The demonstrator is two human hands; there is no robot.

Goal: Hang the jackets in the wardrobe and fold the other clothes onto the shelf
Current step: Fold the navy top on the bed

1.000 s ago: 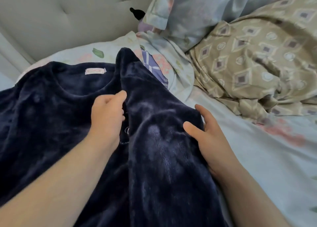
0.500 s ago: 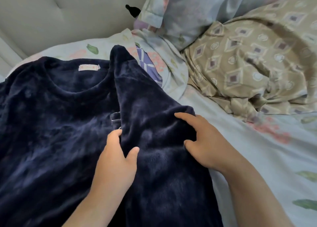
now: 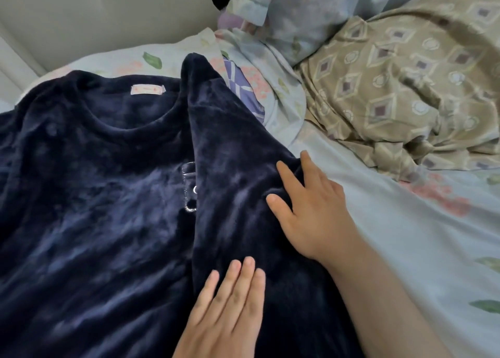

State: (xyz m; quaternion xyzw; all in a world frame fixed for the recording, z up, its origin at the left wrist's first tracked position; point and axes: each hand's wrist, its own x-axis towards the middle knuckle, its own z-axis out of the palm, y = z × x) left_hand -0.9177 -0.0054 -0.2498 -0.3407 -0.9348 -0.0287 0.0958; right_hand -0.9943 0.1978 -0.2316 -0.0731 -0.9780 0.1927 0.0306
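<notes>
The blue top (image 3: 94, 195) lies on the bed (image 3: 405, 249). It looks soft and floppy. Your left hand (image 3: 230, 311) and right hand (image 3: 308, 209) press it flat, gripping nothing. Grab the folded edge (image 3: 193, 249).

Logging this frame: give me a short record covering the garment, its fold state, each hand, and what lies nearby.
garment: navy fleece top, front up on the bed sheet
fold state: one folded panel laid over the front
left hand: flat on the folded panel, fingers straight
right hand: rests on the folded panel's outer edge, fingers spread
nearby: beige patterned blanket, pillow
</notes>
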